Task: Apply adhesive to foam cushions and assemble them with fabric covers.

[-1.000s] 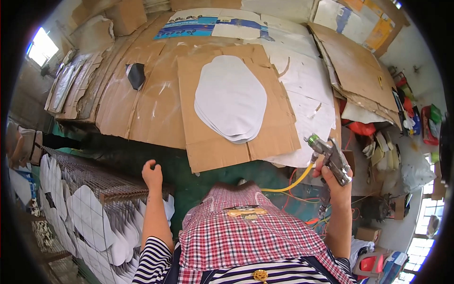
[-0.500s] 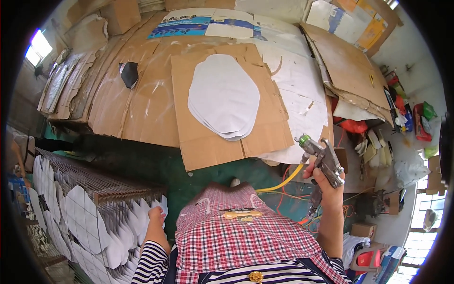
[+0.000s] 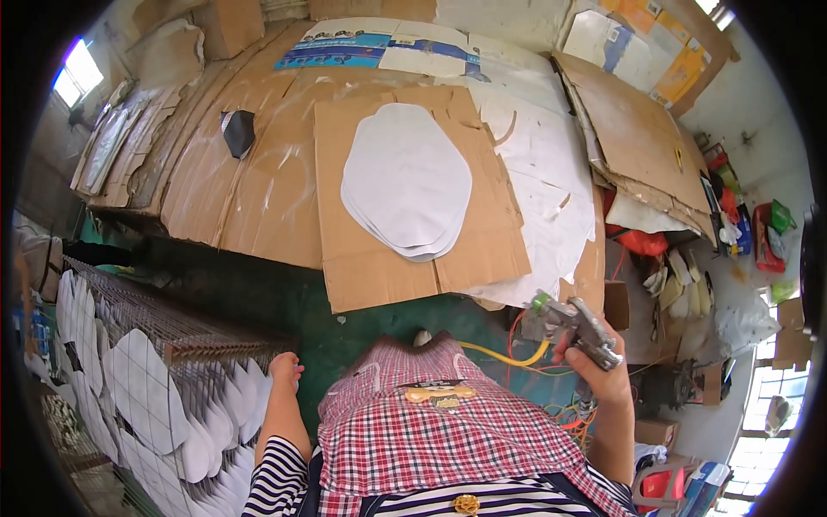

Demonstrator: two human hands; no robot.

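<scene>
My right hand [image 3: 594,369] grips a metal spray gun [image 3: 579,327] with a green ring near its nozzle. A yellow hose [image 3: 491,352] runs from the gun across in front of my apron. Beside the wire rack [image 3: 220,349] at the lower left is my left hand [image 3: 285,368], its fingers loosely bent with nothing visible in them. A stack of white rounded sheets [image 3: 407,177] lies slightly fanned on a brown cardboard sheet [image 3: 345,280], ahead of both hands. Similar white pieces [image 3: 145,388] stand or hang in the rack.
Cardboard covers the wide table [image 3: 194,198], with a black mask-like item [image 3: 238,133] on it at left. More cardboard [image 3: 633,129] is piled at the right. Orange hoses [image 3: 579,422] lie below the gun, and a red-seated chair [image 3: 662,484] stands at the lower right.
The spray gun and my right hand have dropped lower, and the gun is tilted more level. My left hand has moved up a little beside the rack. The sheet stack has stayed put.
</scene>
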